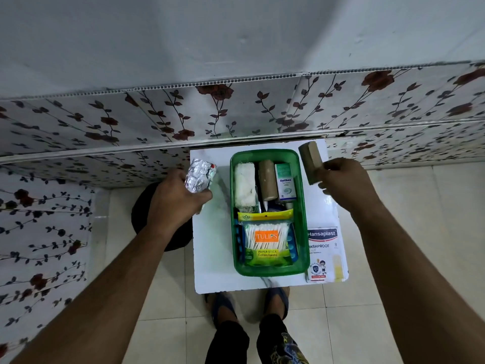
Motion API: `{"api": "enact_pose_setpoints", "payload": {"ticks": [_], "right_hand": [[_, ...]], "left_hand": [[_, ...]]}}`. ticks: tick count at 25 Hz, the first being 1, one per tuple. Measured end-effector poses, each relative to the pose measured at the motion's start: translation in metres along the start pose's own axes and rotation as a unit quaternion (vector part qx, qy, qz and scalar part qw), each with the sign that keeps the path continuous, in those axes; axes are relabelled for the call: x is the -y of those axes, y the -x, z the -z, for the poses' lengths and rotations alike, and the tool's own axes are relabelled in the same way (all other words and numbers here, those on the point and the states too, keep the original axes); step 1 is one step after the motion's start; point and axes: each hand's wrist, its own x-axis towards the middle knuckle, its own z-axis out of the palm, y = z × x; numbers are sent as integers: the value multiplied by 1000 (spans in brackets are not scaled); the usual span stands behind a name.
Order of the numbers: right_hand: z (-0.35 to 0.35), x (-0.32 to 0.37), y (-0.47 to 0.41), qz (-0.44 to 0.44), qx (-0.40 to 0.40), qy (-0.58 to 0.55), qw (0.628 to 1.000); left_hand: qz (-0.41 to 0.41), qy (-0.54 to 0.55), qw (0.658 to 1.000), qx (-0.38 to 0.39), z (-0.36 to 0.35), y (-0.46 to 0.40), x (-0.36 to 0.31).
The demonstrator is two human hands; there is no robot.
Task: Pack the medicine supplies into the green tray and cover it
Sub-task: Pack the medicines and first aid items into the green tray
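A green tray stands on a small white table. In it lie a white gauze roll, a brown bandage roll, an Optibex box and a Tulips cotton swab pack. Left of the tray, my left hand holds a silver foil tablet strip. My right hand, right of the tray, grips a second brown bandage roll above the table's far right corner. A Hansaplast box lies on the table beside the tray's near right side.
A floral-patterned wall panel runs behind the table. A dark round object sits on the floor left of the table, partly behind my left arm. My feet in sandals stand on beige tiles at the near table edge.
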Motion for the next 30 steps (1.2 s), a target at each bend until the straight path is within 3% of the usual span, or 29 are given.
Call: {"api": "enact_pose_setpoints", "payload": {"ticks": [5,9,16,19,21,25,30], "right_hand": [[4,4,32,24,-40,-21,999],[-7,11,51,57,-71,11,996],[-26,-1,58,92,-94,80,988],[-28,-3,58,108,-100,104,984],[-31,-2,59,130,-116,139,975],[-43,7,60,191,-145,262,935],[-53,9,51,213,-139,315,914]], "left_hand": [[3,89,995,-38,25,54,-50],[-69,-40,996,-32,-4,69,-85],[-101,-187,976,-43,-31,53,-94],[-186,-193,963,-27,-17,43,-77],[-240,-254,937,15,-13,35,-66],[-237,-366,898,54,-27,24,-61],[-234,-379,895,30,-28,25,-59]]}}
